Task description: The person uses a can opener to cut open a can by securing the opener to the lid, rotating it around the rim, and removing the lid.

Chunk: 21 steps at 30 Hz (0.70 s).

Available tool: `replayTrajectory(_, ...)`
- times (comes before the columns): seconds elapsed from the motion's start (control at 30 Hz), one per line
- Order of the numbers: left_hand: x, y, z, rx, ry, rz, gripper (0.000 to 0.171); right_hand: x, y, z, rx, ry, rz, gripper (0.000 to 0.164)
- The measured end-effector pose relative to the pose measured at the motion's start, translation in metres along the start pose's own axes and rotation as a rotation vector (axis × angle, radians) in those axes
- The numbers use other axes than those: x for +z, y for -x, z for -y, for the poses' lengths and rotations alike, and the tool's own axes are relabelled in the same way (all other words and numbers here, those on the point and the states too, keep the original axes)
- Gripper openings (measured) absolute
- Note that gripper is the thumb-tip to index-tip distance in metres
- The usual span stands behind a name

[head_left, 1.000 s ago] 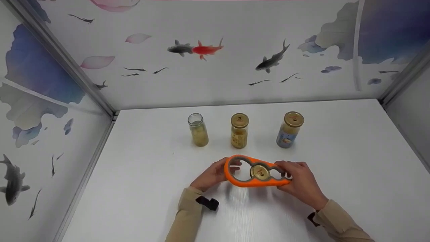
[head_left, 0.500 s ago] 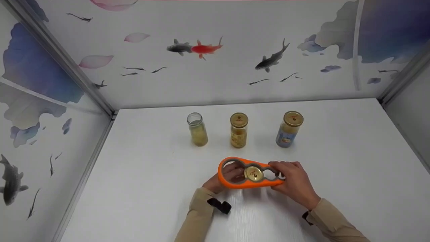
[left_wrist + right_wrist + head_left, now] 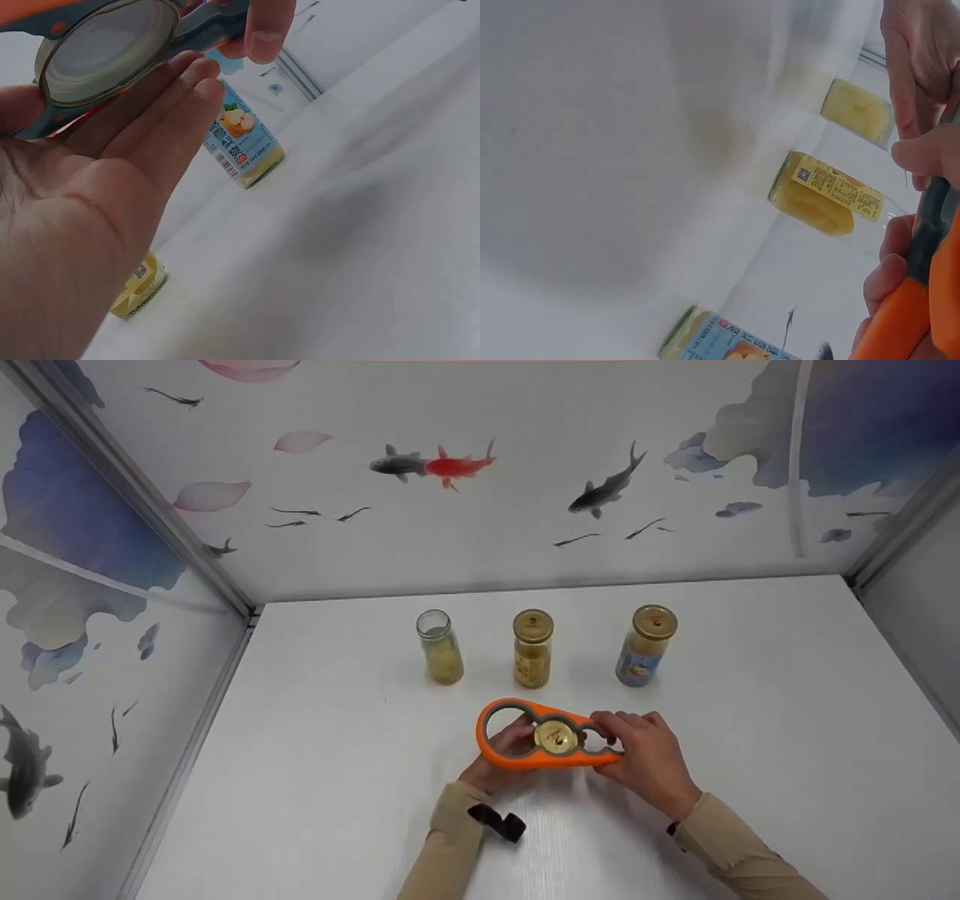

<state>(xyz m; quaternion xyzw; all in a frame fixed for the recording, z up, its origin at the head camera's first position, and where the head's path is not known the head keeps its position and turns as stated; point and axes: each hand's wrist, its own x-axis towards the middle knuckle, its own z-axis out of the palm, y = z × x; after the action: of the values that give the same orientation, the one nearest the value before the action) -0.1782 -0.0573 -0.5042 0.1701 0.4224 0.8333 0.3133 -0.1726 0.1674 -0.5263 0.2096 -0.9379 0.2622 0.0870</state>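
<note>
An orange jar opener [image 3: 570, 761] with grey-lined holes is held above the table by my right hand [image 3: 649, 761], which grips its narrow end. A gold jar lid [image 3: 556, 737] sits in the opener's middle hole; the left wrist view shows its pale underside, with no jar attached. My left hand [image 3: 489, 774] is under the wide end, palm up. Its straight fingers [image 3: 161, 112] lie beneath the lid, and its thumb is at the lid's rim. Behind the opener stands an uncovered glass jar [image 3: 442, 656] with pale yellowish contents.
Two lidded jars stand in the same row: a yellow-labelled one [image 3: 532, 660] in the middle and a blue-labelled one [image 3: 641, 656] on the right. A white table [image 3: 315, 750] lies beneath, with a fish-printed wall [image 3: 510, 540] behind and another wall at the left.
The opener and lid have shifted left along with my right hand. My left hand has moved rightward beneath the opener, its fingers coming to the lid. The jars have stayed put.
</note>
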Motion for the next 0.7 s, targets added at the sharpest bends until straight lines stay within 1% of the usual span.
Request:
replayTrajectory(0.03,-0.017,-0.008,0.021,0.002,0.072,-0.024,0.064,0.000,-0.001,0.000,-0.012,0.007,-0.003,0.051)
replayTrajectory(0.07,-0.030,-0.014,0.037,0.019,0.138,-0.033,0.069,0.001,-0.001,0.001,-0.024,0.014,-0.008,0.051)
replayTrajectory(0.1,-0.041,-0.018,0.049,0.039,0.211,-0.019,0.073,0.001,-0.001,0.001,-0.033,0.020,-0.011,0.051)
replayTrajectory(0.13,-0.048,-0.019,0.054,0.032,0.266,0.028,0.075,0.002,-0.002,0.001,-0.041,0.024,-0.015,0.051)
replayTrajectory(0.17,-0.053,-0.019,0.055,0.013,0.312,0.081,0.075,0.002,-0.002,0.002,-0.046,0.028,-0.020,0.052)
replayTrajectory(0.23,-0.054,-0.017,0.052,-0.013,0.368,0.127,0.067,0.003,-0.003,0.002,-0.055,0.035,-0.033,0.052)
replayTrajectory(0.27,-0.051,-0.017,0.049,-0.008,0.368,0.130,0.060,0.004,-0.003,0.003,-0.060,0.042,-0.042,0.052)
replayTrajectory(0.3,-0.048,-0.016,0.047,0.000,0.369,0.119,0.054,0.005,-0.003,0.003,-0.065,0.046,-0.053,0.052)
replayTrajectory(0.37,-0.043,-0.013,0.045,0.038,0.321,0.085,0.046,0.006,-0.004,0.003,-0.070,0.052,-0.074,0.052)
replayTrajectory(0.4,-0.042,-0.013,0.045,0.050,0.321,0.062,0.045,0.007,-0.004,0.003,-0.073,0.053,-0.085,0.052)
replayTrajectory(0.5,-0.042,-0.014,0.048,0.079,0.294,0.023,0.045,0.009,-0.003,0.003,-0.067,0.048,-0.101,0.053)
replayTrajectory(0.6,-0.044,-0.015,0.050,0.091,0.256,0.010,0.045,0.009,-0.003,0.004,-0.052,0.035,-0.101,0.053)
replayTrajectory(0.7,-0.044,-0.016,0.048,0.130,0.134,0.020,0.043,0.008,-0.003,0.004,-0.028,0.010,-0.101,0.053)
